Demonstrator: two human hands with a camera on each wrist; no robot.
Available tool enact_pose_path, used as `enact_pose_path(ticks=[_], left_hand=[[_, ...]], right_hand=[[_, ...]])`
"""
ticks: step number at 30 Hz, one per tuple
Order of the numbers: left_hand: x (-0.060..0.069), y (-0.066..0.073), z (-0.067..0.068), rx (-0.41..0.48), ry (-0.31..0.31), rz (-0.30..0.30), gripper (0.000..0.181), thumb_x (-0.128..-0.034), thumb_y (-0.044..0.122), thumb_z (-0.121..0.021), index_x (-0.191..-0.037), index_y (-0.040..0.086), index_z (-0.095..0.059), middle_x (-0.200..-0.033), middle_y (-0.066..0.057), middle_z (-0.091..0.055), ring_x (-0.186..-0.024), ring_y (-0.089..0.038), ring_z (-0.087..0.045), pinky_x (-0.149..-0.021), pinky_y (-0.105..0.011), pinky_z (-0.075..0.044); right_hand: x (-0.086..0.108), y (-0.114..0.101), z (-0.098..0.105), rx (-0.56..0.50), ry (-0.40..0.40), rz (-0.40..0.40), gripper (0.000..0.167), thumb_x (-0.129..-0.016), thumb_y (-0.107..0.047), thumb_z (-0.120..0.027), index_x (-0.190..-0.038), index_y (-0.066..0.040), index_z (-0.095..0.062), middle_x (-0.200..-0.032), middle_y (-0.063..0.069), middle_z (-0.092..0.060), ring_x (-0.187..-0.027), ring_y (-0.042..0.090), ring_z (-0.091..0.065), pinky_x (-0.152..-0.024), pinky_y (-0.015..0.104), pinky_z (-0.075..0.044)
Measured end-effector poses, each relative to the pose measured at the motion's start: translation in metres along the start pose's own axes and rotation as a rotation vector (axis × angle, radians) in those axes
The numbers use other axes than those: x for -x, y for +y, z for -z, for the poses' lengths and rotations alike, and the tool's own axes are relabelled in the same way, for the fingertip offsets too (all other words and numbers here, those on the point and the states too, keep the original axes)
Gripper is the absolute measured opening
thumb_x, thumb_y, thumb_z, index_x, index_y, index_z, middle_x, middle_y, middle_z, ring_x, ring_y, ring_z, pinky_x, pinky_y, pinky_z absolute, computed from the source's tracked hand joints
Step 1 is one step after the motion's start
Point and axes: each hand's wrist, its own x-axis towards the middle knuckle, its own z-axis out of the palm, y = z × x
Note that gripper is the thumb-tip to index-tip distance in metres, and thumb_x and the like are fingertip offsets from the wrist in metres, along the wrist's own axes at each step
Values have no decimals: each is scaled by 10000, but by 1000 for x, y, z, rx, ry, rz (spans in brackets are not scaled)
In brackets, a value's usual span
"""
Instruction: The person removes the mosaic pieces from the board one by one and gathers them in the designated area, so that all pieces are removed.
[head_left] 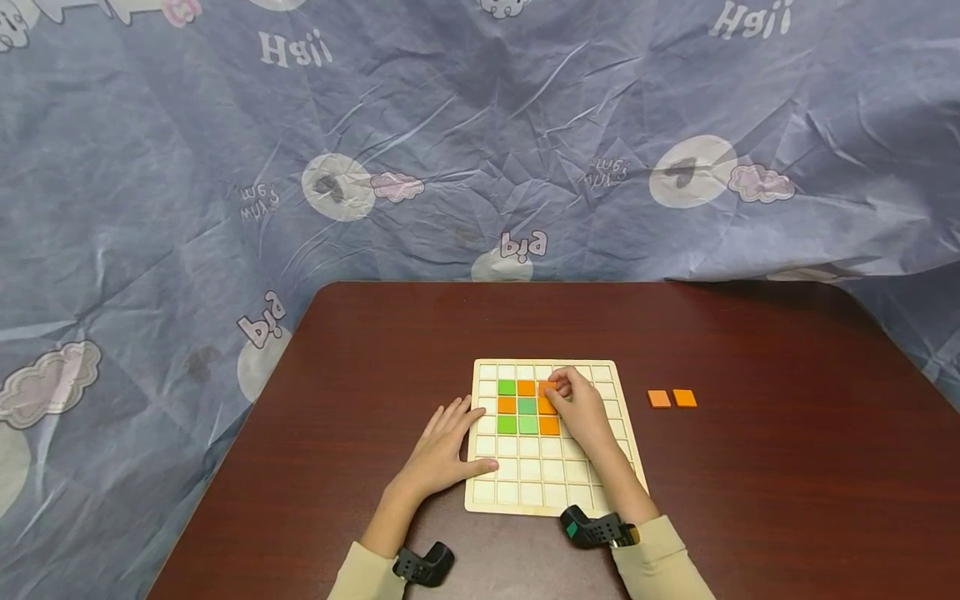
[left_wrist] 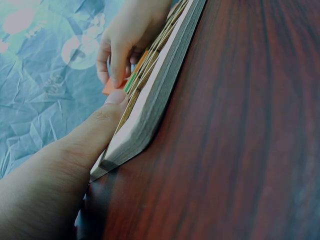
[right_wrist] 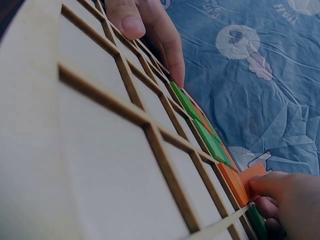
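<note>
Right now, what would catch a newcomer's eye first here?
Most likely the block of green and orange tiles on the pale gridded board, where the right hand pinches an orange tile and the left hand rests at the left edge. Next, probably two loose orange tiles on the dark red table, right of the board.

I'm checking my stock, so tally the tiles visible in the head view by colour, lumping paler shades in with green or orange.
Green tiles: 4
Orange tiles: 7
Total: 11
</note>
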Motion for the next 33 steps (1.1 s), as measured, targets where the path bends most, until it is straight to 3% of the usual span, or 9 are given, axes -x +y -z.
enact_pose_path(ticks=[7,21,33], left_hand=[[0,0,0,0,-3,2,798,-757,631,-566,-1405,233,-325,-1522,-30,-198,-1418,-188,-129,-1157,-433,-64],[0,1,1,8,2,-4,800,-756,623,-574,-1404,222,-331,-1517,-34,-212,-1417,-206,-137,-1154,-447,-74],[0,1,2,6,1,-11,795,-761,625,-566,-1403,218,-334,-1519,-40,-208,-1416,-204,-143,-1154,-444,-73]], right_hand=[[0,0,1,0,-28,-2,158,-858,-114,-618,-995,-91,-544,-879,75,-581,-799,186,-525,-719,285,-419],[1,-5,3,-21,-12,0,146,-866,-130,-609,-1000,-91,-565,-881,65,-582,-810,180,-520,-729,282,-431],[4,-10,9,-159,-28,-82,203,-885,-152,-587,-1078,-87,-581,-954,110,-608,-745,168,-645,-640,188,-485]])
